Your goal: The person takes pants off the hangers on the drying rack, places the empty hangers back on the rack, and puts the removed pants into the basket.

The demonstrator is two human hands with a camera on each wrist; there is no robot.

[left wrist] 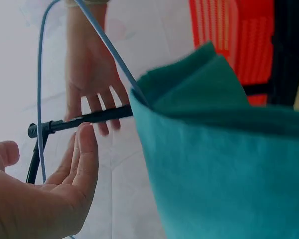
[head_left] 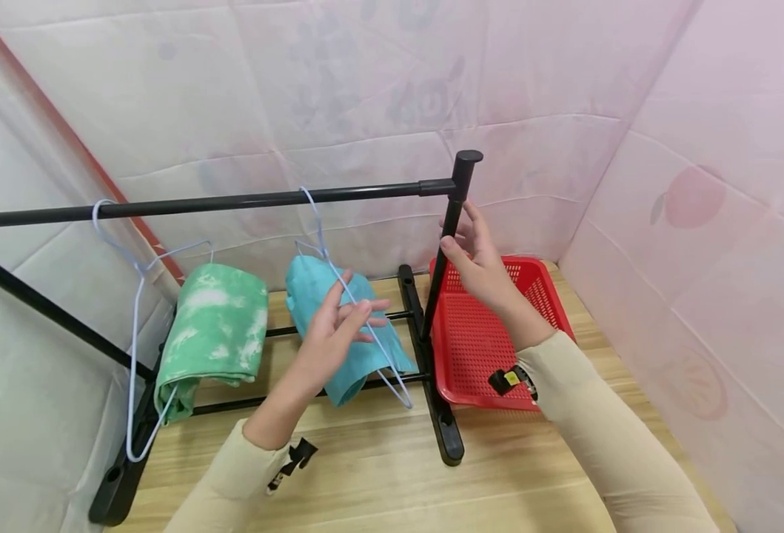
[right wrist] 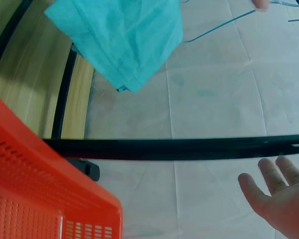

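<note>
A light blue cloth [head_left: 358, 370] hangs folded over a pale blue wire hanger [head_left: 388, 359] on the black rack's top bar [head_left: 252, 201]. My left hand [head_left: 325, 340] is at the hanger's near side, fingers extended and thumb apart; whether they touch the wire I cannot tell. In the left wrist view, its fingers [left wrist: 87, 149] are straight beside the cloth. My right hand [head_left: 488, 277] is beside the rack's right post [head_left: 437, 285], fingers loosely spread. The right wrist view shows these fingers [right wrist: 271, 177] just off the post, holding nothing.
A green and white cloth [head_left: 215, 326] hangs on another wire hanger [head_left: 133, 348] at the left. A red perforated basket [head_left: 471, 340] stands right of the rack on the wooden table [head_left: 385, 474]. Printed sheeting [head_left: 365, 81] encloses the back and sides.
</note>
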